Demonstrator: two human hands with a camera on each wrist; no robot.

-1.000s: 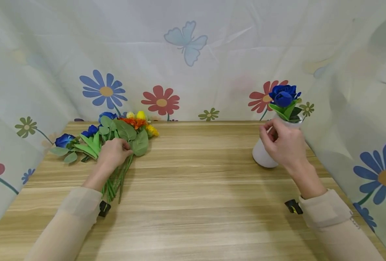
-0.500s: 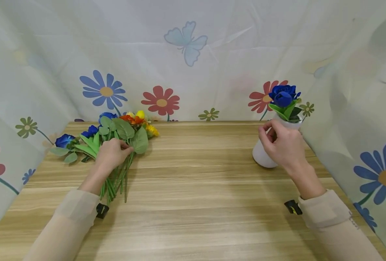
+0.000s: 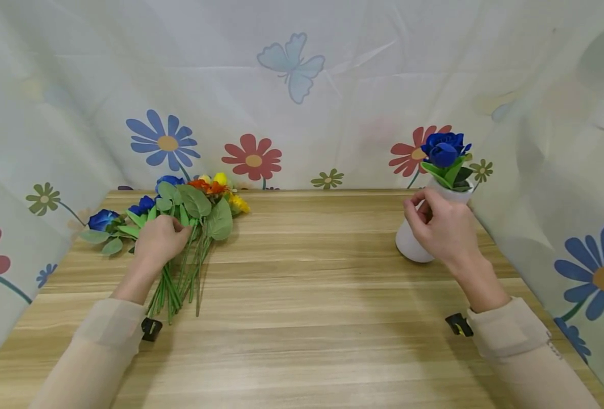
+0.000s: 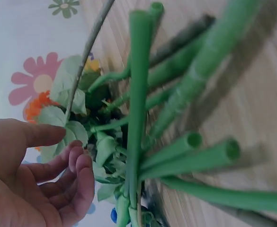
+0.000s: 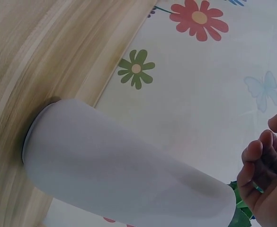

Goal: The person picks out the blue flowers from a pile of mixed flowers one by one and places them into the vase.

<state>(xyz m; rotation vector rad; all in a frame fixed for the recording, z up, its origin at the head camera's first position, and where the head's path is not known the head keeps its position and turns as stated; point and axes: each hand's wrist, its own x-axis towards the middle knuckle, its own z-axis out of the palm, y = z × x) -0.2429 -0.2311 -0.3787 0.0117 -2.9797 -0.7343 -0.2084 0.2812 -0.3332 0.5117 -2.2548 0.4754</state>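
On the left of the table lies a heap of artificial flowers with green stems [image 3: 169, 292]. It has blue blooms [image 3: 103, 220], an orange bloom [image 3: 214, 187] and a yellow one [image 3: 239, 203]. My left hand [image 3: 160, 241] is over the stems, fingers loosely curled. The left wrist view shows a gap between thumb and fingers, with a thin brown stem [image 4: 88, 52] reaching the thumb tip. At the right, a white vase [image 3: 411, 245] stands upright with a blue flower [image 3: 442, 152] in it. My right hand [image 3: 445, 224] hovers before the vase's upper part, loosely curled and holding nothing.
A wood-grain table [image 3: 302, 284] stretches between the two hands. Behind it hangs a pale curtain [image 3: 343, 130] printed with flowers and a butterfly. Small black pieces [image 3: 151, 329] show beside both sleeve cuffs.
My left hand has drawn back to the left, away from the large leaf and the rightmost stem. That stem now lies slightly farther right. The right hand and the vase stay in place.
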